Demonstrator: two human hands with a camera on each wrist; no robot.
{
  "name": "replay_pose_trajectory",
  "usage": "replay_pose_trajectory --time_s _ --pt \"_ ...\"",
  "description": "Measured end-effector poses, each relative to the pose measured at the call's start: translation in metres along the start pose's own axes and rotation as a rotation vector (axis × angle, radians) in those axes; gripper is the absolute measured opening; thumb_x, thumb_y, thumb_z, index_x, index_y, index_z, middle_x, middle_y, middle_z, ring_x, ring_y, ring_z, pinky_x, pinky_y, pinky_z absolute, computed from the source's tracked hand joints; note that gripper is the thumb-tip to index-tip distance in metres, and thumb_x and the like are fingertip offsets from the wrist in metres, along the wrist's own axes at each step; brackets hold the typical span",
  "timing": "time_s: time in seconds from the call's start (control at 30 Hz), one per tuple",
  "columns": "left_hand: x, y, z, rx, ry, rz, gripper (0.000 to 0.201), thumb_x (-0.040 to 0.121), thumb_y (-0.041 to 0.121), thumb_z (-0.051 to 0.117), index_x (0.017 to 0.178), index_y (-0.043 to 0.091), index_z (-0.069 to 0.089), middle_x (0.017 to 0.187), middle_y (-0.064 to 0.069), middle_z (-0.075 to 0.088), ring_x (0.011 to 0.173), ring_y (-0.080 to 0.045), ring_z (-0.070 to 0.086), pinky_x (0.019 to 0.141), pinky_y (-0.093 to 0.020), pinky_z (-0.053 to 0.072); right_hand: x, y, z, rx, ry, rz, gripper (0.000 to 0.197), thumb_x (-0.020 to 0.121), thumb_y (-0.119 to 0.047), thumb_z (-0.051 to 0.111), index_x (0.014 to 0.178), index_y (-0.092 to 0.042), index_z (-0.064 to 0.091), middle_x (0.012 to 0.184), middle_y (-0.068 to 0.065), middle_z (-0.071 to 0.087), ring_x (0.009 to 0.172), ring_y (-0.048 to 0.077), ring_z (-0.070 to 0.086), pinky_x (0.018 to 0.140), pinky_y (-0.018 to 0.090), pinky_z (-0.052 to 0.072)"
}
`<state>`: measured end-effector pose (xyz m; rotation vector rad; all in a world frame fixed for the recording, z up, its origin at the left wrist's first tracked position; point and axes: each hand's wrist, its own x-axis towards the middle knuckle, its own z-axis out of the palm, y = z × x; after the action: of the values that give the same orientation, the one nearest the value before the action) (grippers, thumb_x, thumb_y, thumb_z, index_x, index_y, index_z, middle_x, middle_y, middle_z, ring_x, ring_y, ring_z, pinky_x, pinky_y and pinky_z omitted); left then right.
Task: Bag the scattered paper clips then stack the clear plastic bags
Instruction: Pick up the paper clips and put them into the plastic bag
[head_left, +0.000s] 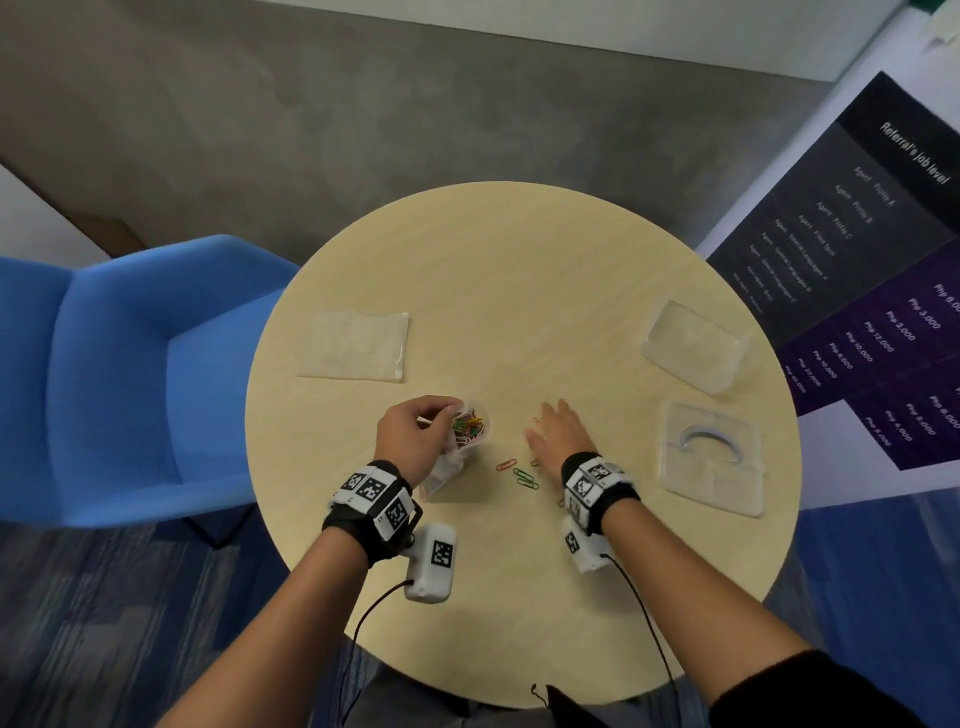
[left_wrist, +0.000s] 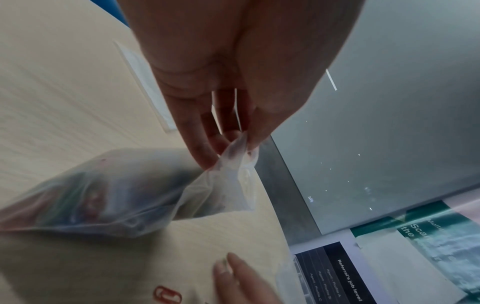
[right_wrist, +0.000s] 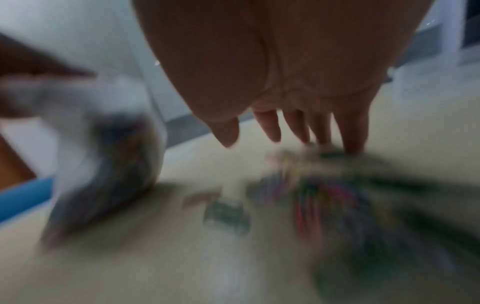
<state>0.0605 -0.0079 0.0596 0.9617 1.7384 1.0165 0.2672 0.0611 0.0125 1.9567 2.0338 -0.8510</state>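
Note:
My left hand (head_left: 421, 431) pinches the rim of a clear plastic bag (head_left: 462, 441) that stands on the round table (head_left: 519, 260), its mouth open and several coloured paper clips (head_left: 469, 423) inside. In the left wrist view the thumb and fingers (left_wrist: 207, 148) hold the bag's edge (left_wrist: 239, 156). My right hand (head_left: 556, 431) lies open with straight fingers over loose clips; its fingers (right_wrist: 350, 139) touch a blurred heap of clips (right_wrist: 337, 195). An orange clip (head_left: 506, 464) and green clips (head_left: 525, 478) lie between the hands.
An empty flat clear bag (head_left: 358, 345) lies at the table's left. Two clear plastic boxes (head_left: 696, 345) (head_left: 714, 457) sit at the right edge. A blue chair (head_left: 130, 374) stands to the left, a dark poster (head_left: 857, 270) to the right.

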Motion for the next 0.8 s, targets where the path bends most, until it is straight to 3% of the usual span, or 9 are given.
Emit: replay_pose_trajectory --time_s 0.1,0.17,0.3,0.4,0.5,0.57,0.63,0.7,0.8 --pt "0.002 -0.004 0.0 -0.012 0.004 0.002 0.011 0.088 0.029 0.067 0.086 0.031 0.077 0.082 0.002 0.074 0.08 -0.021 0.071 0.08 -0.047 0.059 -0.005 -0.002 0.04 -0.233 -0.012 -0.144 0.078 0.095 -0.057 0.033 0.154 -0.014 0.006 0.16 0.016 -0.01 0.148 0.034 -0.005 0.12 0.047 0.006" --pt "0.002 -0.005 0.001 -0.026 0.006 -0.008 0.011 0.088 0.028 0.067 0.085 0.032 0.077 0.08 0.002 0.074 0.08 -0.02 0.072 0.08 -0.047 0.06 -0.013 -0.006 0.058 -0.319 -0.014 -0.234 0.077 0.097 -0.052 0.031 0.154 -0.011 -0.001 0.159 0.017 -0.016 0.148 0.033 -0.011 0.121 0.045 0.0" --pt "0.003 -0.008 0.004 -0.063 -0.003 -0.006 0.011 0.088 0.027 0.067 0.088 0.029 0.078 0.086 0.001 0.075 0.085 -0.02 0.072 0.083 -0.047 0.059 -0.026 0.007 0.064 -0.47 0.002 -0.35 0.063 0.103 -0.035 0.024 0.152 -0.006 -0.004 0.16 0.015 -0.015 0.149 0.03 -0.009 0.12 0.044 -0.001" --pt "0.002 -0.01 0.005 -0.095 -0.007 -0.028 0.012 0.089 0.026 0.067 0.086 0.031 0.078 0.089 -0.001 0.075 0.087 -0.021 0.072 0.083 -0.046 0.059 -0.036 0.029 0.057 -0.59 -0.033 -0.422 0.062 0.103 -0.033 0.022 0.152 -0.006 -0.005 0.16 0.012 -0.013 0.149 0.026 -0.005 0.121 0.048 -0.001" --pt "0.001 -0.01 0.007 -0.11 -0.005 -0.034 0.012 0.088 0.028 0.067 0.084 0.032 0.078 0.086 -0.002 0.075 0.087 -0.02 0.072 0.082 -0.046 0.06 -0.042 0.043 0.036 -0.547 -0.008 -0.474 0.06 0.101 -0.039 0.03 0.152 -0.01 0.017 0.162 0.01 0.008 0.149 0.023 0.009 0.119 0.046 0.005" --pt "0.001 -0.01 0.007 -0.107 -0.005 -0.032 0.012 0.088 0.028 0.067 0.086 0.031 0.078 0.089 -0.001 0.075 0.087 -0.019 0.071 0.082 -0.046 0.059 -0.046 0.049 0.019 -0.38 0.116 -0.41 0.062 0.094 -0.049 0.045 0.146 -0.016 0.034 0.153 0.009 0.032 0.141 0.026 0.029 0.114 0.043 0.026" --pt "0.001 -0.009 0.007 -0.109 -0.006 -0.034 0.011 0.089 0.028 0.067 0.088 0.029 0.078 0.09 -0.001 0.075 0.088 -0.019 0.071 0.082 -0.046 0.059 -0.049 0.059 0.01 -0.186 0.155 -0.177 0.088 0.078 -0.06 0.065 0.146 -0.016 0.03 0.141 0.009 0.035 0.129 0.026 0.04 0.105 0.039 0.041" --pt "0.001 -0.009 0.008 -0.105 -0.006 -0.043 0.012 0.088 0.028 0.067 0.089 0.027 0.078 0.09 -0.001 0.075 0.088 -0.019 0.071 0.083 -0.045 0.059 -0.051 0.064 0.011 -0.022 0.077 0.049 0.121 0.059 -0.066 0.078 0.151 -0.014 0.018 0.14 0.012 0.026 0.129 0.029 0.041 0.108 0.037 0.04" --pt "0.001 -0.007 0.011 -0.1 -0.014 -0.053 0.012 0.089 0.027 0.066 0.09 0.027 0.078 0.09 -0.002 0.075 0.088 -0.02 0.071 0.083 -0.045 0.059 -0.05 0.057 0.031 0.047 0.037 0.079 0.133 0.048 -0.071 0.08 0.152 -0.016 0.016 0.138 0.009 0.024 0.129 0.028 0.039 0.111 0.036 0.036"
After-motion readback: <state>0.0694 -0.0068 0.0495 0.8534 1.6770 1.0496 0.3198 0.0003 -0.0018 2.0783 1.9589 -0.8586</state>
